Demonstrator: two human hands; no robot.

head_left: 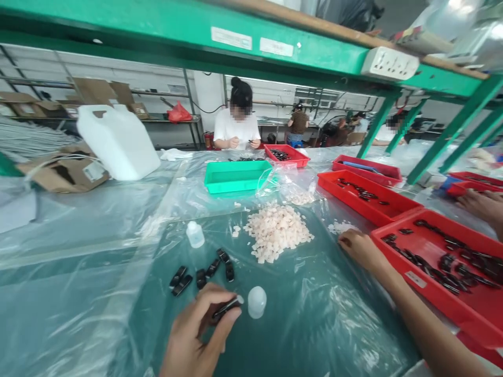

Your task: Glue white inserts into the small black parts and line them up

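Observation:
My left hand [198, 332] is at the bottom centre, its fingers pinched round a small black plastic part [226, 307]. Several more black parts [204, 272] lie on the plastic-covered table just beyond it. A small white bottle [195, 233] and a white cap [257, 301] stand close by. My right hand [359, 248] reaches out to the right of a heap of small pale pieces [277, 231], with its fingers curled down on the table beside a few scattered pale bits [341, 227]. What it holds, if anything, is hidden.
Red trays [432, 293] with black parts line the right side; another person's hand [481, 205] rests beyond them. A green tray [236, 175] and a second red tray [286, 155] sit farther back. A white jug [117, 140] and a cardboard box [65, 170] stand at left. A person sits across the table.

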